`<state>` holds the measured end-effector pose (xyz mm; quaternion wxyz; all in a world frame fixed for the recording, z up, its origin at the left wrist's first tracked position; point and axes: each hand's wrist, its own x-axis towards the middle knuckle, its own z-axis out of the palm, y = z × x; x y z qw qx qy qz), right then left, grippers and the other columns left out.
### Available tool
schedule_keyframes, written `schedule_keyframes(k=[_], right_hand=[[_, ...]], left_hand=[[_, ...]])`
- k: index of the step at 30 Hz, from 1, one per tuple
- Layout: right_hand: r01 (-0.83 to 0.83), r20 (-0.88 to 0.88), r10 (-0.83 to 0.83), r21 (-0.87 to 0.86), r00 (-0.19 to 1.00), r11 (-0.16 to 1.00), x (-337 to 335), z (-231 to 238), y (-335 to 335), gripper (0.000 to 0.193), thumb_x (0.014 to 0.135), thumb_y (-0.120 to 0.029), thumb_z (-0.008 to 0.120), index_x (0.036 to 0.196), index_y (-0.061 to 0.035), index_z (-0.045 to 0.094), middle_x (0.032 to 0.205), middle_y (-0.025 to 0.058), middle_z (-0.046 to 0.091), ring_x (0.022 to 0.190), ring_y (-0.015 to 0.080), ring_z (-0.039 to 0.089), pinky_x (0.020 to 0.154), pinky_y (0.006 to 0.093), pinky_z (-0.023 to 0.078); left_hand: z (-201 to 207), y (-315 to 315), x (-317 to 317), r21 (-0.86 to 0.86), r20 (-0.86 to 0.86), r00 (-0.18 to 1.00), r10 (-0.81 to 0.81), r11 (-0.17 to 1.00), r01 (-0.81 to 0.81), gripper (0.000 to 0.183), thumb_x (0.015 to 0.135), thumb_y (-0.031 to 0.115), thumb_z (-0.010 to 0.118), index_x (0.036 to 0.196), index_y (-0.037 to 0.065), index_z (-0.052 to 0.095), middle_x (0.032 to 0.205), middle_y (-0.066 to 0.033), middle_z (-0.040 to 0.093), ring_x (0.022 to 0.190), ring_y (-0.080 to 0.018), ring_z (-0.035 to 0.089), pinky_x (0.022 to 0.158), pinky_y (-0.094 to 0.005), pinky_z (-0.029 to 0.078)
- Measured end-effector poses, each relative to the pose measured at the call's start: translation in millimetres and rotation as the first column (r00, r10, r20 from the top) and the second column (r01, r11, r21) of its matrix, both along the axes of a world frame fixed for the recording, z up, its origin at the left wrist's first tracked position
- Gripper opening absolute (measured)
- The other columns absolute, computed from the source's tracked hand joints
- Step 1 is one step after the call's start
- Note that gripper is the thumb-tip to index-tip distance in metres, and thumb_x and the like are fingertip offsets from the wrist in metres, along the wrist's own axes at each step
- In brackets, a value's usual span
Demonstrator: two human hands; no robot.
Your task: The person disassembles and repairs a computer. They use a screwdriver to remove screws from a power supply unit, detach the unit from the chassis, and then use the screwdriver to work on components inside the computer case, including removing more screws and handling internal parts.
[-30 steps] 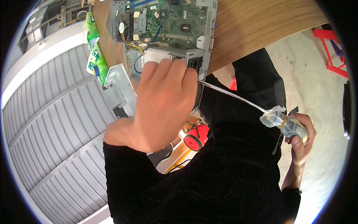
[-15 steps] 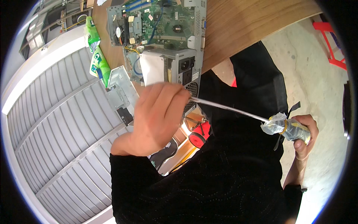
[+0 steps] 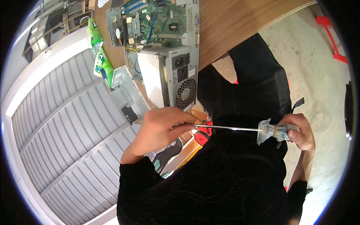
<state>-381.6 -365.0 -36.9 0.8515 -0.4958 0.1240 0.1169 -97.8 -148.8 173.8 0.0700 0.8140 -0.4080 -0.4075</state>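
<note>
A long screwdriver (image 3: 234,128) lies almost level in front of my black top. My right hand (image 3: 302,131) is wrapped round its handle, which is covered in clear plastic with a yellowish band. At the other end, my left hand (image 3: 161,125) pinches the tip between thumb and fingers; whether a small part sits there too, I cannot make out. Just beyond my left hand stands an opened computer case, its metal power supply (image 3: 183,80) with round fan grille nearest. The green circuit board (image 3: 165,22) shows farther back. Neither hand touches the case.
The case rests on a wooden table (image 3: 232,26). Left of it are a green-and-white packet (image 3: 103,65) and a loose metal bracket (image 3: 129,93). A red round object (image 3: 202,137) lies below, under my left hand. A red frame (image 3: 330,37) stands on the floor at the far right.
My left hand has come down and away from the power supply, uncovering its fan grille. The screwdriver has swung from slanted to nearly level, its handle shifting slightly left with my right hand.
</note>
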Motion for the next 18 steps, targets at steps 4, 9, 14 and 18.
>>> schedule_keyframes(k=[4, 9, 14, 18], right_hand=[[-0.027, -0.056, 0.028, 0.010, 0.998, 1.000, 4, 4, 16, 0.062, 0.086, -0.055, 0.066, 0.107, 0.0026, 0.066, 0.086, 0.0136, 0.070, 0.070, 0.0182, 0.067, 0.062, 0.0294, 0.049], [0.029, 0.008, -0.029, -0.009, 1.000, 1.000, -9, -6, 22, 0.059, 0.083, -0.047, 0.073, 0.114, 0.0023, 0.062, 0.089, 0.0122, 0.069, 0.076, 0.0184, 0.067, 0.068, 0.0297, 0.050], [0.193, 0.013, -0.193, -0.073, 0.981, 0.978, -26, -15, 19, 0.043, 0.080, -0.028, 0.076, 0.107, 0.0000, 0.061, 0.091, 0.0119, 0.069, 0.080, 0.0208, 0.068, 0.071, 0.0311, 0.050], [0.280, 0.103, -0.260, -0.323, 0.960, 0.904, -13, -6, 27, 0.033, 0.078, -0.014, 0.073, 0.106, 0.0003, 0.061, 0.093, 0.0154, 0.068, 0.081, 0.0265, 0.069, 0.072, 0.0330, 0.051]], left_hand=[[-4, -5, 1, -0.051, 0.032, 0.999, -0.028, 0.998, 0.029, 0.016, 0.076, 0.007, 0.080, 0.090, 0.004, 0.074, 0.083, -0.0089, 0.071, 0.074, -0.0263, 0.069, 0.064, -0.0325, 0.053], [-13, -8, -34, -0.093, -0.143, 0.857, 0.495, 0.856, -0.509, 0.009, 0.083, 0.000, 0.075, 0.091, -0.003, 0.071, 0.087, -0.0119, 0.071, 0.079, -0.0208, 0.072, 0.068, -0.0308, 0.058], [-83, -8, -72, -0.116, -0.731, 0.223, 0.645, 0.204, -0.972, 0.018, 0.094, 0.007, 0.067, 0.109, 0.000, 0.060, 0.103, -0.0109, 0.064, 0.093, -0.0262, 0.070, 0.082, -0.0366, 0.060], [-140, -15, -67, 0.030, -0.823, -0.044, 0.566, -0.034, -0.999, 0.019, 0.097, 0.021, 0.066, 0.107, 0.006, 0.061, 0.102, -0.0052, 0.064, 0.102, -0.0237, 0.065, 0.094, -0.0371, 0.055]])
